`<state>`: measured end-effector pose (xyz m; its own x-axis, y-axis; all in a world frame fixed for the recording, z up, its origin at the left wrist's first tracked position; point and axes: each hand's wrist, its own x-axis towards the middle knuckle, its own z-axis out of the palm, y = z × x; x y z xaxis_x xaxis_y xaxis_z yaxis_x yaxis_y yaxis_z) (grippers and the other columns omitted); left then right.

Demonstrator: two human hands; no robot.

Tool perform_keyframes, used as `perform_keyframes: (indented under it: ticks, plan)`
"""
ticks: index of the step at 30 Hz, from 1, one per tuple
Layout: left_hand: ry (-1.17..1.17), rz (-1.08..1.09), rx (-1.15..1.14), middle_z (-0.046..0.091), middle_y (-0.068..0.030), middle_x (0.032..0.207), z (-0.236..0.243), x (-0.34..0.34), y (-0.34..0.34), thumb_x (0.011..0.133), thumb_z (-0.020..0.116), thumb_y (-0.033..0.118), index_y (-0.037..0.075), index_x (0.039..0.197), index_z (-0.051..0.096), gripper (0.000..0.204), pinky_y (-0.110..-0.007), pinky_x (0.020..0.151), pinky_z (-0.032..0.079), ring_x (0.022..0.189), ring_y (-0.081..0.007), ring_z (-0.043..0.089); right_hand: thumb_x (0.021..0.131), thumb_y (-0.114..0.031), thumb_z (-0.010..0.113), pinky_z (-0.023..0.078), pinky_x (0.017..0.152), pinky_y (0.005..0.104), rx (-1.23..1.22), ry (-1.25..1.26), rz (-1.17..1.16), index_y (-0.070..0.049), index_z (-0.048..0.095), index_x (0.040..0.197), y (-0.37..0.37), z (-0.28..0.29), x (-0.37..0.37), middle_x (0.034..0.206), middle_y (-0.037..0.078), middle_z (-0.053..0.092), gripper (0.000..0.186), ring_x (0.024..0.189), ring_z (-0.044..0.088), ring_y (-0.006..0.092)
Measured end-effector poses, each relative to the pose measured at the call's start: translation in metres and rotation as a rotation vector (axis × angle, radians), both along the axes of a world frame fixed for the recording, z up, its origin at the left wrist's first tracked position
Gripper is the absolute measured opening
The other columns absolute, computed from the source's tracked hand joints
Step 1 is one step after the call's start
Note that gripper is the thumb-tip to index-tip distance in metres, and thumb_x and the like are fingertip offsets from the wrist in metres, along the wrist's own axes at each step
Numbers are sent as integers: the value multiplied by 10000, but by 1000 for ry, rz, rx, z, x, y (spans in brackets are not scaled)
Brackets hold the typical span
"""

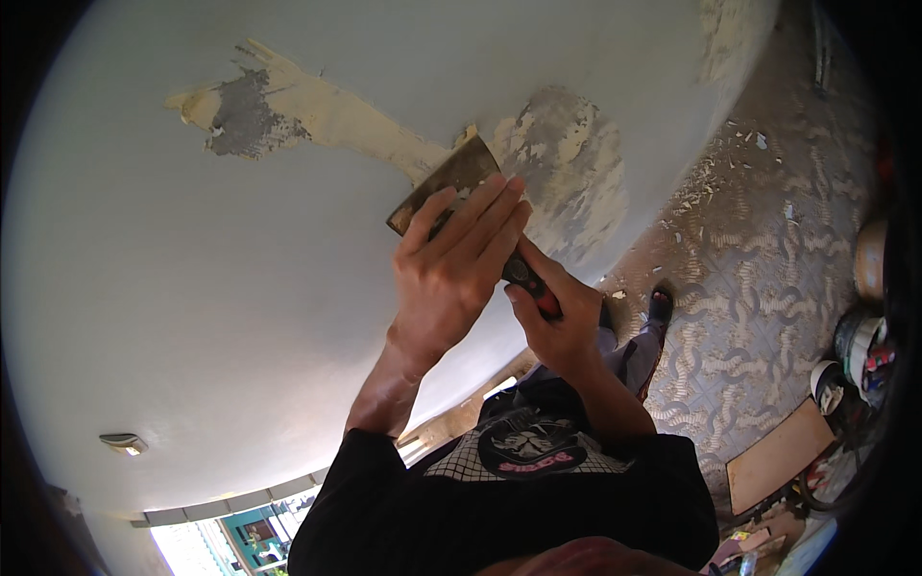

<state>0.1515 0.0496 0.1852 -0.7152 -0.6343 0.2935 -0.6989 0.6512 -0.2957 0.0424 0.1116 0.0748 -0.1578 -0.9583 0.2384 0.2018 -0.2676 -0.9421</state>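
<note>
A wide-bladed scraper point(468, 163) with a black and red handle lies against the pale wall, its blade edge at a strip of cream filler point(336, 110). My right hand point(567, 312) is closed round the handle. Over the blade and the neck of the tool lies my left hand point(449, 269), fingers stretched out and pressing on it; its thumb is hidden. Just right of the blade spreads a rough patch point(562, 158) of grey and cream. Farther left, a bare grey spot point(242, 113) shows at the end of the filler strip.
Flakes and dust point(706, 187) litter the patterned tile floor point(740, 317) along the wall. At the right stand tubs point(860, 346) and a tan board point(780, 456). My sandalled foot point(661, 305) is close to the wall. A small fixture point(124, 444) sits on the wall at lower left.
</note>
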Motion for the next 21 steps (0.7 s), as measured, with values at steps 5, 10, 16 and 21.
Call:
perform_keyframes:
  ticks: [5, 10, 16, 21]
  plan:
    - [-3, -20, 19, 750, 4, 1251, -2, 2, -2, 842, 708, 110, 132, 1107, 789, 278, -347, 1065, 457, 1229, -127, 668, 861, -30, 763, 586, 708, 315, -36, 29, -25, -18, 595, 1418, -2, -5, -4, 979, 180, 741, 582, 778, 744, 240]
    - [-27, 13, 56, 749, 2, 1251, 1, -8, -2, 834, 722, 119, 118, 1104, 786, 278, -368, 1065, 469, 1225, -135, 670, 909, -43, 709, 565, 760, 296, -15, -16, 15, 50, 599, 1384, -3, -10, -9, 1061, 208, 744, 497, 821, 709, 177]
    - [-32, 4, 3, 778, 36, 1180, 3, -19, -17, 791, 799, 85, 200, 1058, 811, 292, -359, 1037, 477, 1159, -125, 708, 868, -54, 766, 588, 669, 337, -51, 4, -66, -54, 594, 1428, -19, -11, -10, 931, 154, 731, 587, 756, 739, 253]
    - [30, 13, 35, 778, 11, 1179, -19, -7, -7, 806, 776, 77, 179, 1060, 810, 275, -352, 1045, 468, 1169, -132, 705, 886, -46, 728, 576, 786, 309, 33, 57, 43, 42, 609, 1381, -6, -20, -15, 1047, 216, 750, 517, 867, 746, 213]
